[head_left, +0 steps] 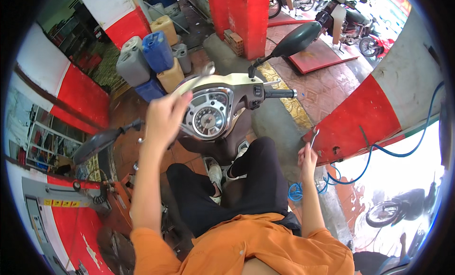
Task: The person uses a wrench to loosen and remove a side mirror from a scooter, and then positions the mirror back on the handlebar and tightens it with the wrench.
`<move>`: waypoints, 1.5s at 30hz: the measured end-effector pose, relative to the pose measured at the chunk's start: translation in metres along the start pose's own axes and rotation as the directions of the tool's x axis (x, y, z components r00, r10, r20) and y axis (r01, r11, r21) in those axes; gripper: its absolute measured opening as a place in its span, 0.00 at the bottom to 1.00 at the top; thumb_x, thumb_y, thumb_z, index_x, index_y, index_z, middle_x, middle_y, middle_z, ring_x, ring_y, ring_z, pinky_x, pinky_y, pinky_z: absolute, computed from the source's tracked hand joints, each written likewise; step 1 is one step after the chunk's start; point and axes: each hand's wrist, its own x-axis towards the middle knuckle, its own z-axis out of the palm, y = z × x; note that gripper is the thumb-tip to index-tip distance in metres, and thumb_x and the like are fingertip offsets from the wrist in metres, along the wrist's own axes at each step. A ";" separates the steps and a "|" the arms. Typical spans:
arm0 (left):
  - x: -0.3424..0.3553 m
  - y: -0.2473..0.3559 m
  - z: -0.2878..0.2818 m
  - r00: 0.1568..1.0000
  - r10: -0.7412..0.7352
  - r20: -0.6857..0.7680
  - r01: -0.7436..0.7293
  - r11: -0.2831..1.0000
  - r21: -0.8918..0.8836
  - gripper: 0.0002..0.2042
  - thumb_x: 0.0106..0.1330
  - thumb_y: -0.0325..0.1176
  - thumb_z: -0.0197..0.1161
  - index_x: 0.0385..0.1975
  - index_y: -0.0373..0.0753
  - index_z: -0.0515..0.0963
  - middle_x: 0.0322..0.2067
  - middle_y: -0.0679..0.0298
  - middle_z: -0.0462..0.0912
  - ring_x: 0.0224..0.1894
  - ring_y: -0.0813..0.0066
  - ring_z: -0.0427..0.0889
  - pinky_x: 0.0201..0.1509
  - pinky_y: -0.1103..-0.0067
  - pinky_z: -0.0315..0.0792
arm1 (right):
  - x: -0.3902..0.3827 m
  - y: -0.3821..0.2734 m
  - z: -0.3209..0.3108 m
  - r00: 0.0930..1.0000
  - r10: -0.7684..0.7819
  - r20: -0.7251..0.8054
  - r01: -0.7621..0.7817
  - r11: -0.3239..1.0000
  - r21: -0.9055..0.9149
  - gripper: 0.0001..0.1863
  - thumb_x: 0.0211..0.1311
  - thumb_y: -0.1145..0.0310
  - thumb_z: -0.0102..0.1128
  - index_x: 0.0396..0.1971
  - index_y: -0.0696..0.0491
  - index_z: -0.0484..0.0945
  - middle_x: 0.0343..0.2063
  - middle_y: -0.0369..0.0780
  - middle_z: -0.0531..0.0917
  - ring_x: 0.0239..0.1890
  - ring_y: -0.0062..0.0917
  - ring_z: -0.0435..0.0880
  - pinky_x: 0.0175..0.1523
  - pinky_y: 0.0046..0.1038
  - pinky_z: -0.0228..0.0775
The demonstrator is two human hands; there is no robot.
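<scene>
Seated person in orange shirt (246, 246) and dark trousers, feet on the scooter's footboard (222, 163). Right hand (307, 157), out to the side, closed around a small wrench (313, 136) pointing upward. Left hand (163, 116), motion-blurred, closed on a long metal wrench (194, 78) raised over the left handlebar, partly hiding it. Beyond: round speedometer (208, 119) in a cream-and-brown handlebar housing, right grip (279, 93), two mirrors (299, 37). A blue hose (379, 149) trails along the red-and-white wall at right. Farther off, stacked plastic jerrycans (154, 57), a red pillar (246, 17), parked motorcycles (353, 24).
</scene>
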 end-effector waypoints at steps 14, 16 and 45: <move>-0.369 -0.035 0.052 0.722 -0.641 0.258 0.607 0.409 -0.682 0.28 0.76 0.53 0.45 0.14 0.40 0.68 0.13 0.73 0.63 0.14 0.88 0.58 0.18 0.86 0.50 | 0.201 -0.208 0.141 0.806 -0.299 0.511 -0.238 0.626 0.742 0.34 0.68 0.42 0.49 0.64 0.52 0.64 0.33 0.29 0.74 0.13 0.09 0.49 0.17 0.14 0.41; -0.371 -0.038 0.049 0.709 -0.655 0.259 0.587 0.347 -0.731 0.28 0.76 0.53 0.45 0.14 0.40 0.68 0.13 0.73 0.63 0.14 0.88 0.58 0.18 0.86 0.49 | 0.213 -0.213 0.147 0.690 -0.315 0.652 -0.383 0.605 0.698 0.33 0.68 0.42 0.47 0.61 0.54 0.69 0.33 0.29 0.75 0.13 0.08 0.48 0.16 0.14 0.38; -0.374 -0.047 0.093 0.709 -0.699 0.092 0.602 0.533 -0.595 0.26 0.76 0.47 0.47 0.15 0.38 0.69 0.13 0.72 0.66 0.17 0.86 0.62 0.21 0.84 0.53 | 0.075 -0.109 0.123 0.998 -0.031 -0.061 0.065 0.702 0.709 0.19 0.70 0.48 0.49 0.46 0.48 0.71 0.40 0.41 0.82 0.11 0.13 0.57 0.15 0.19 0.45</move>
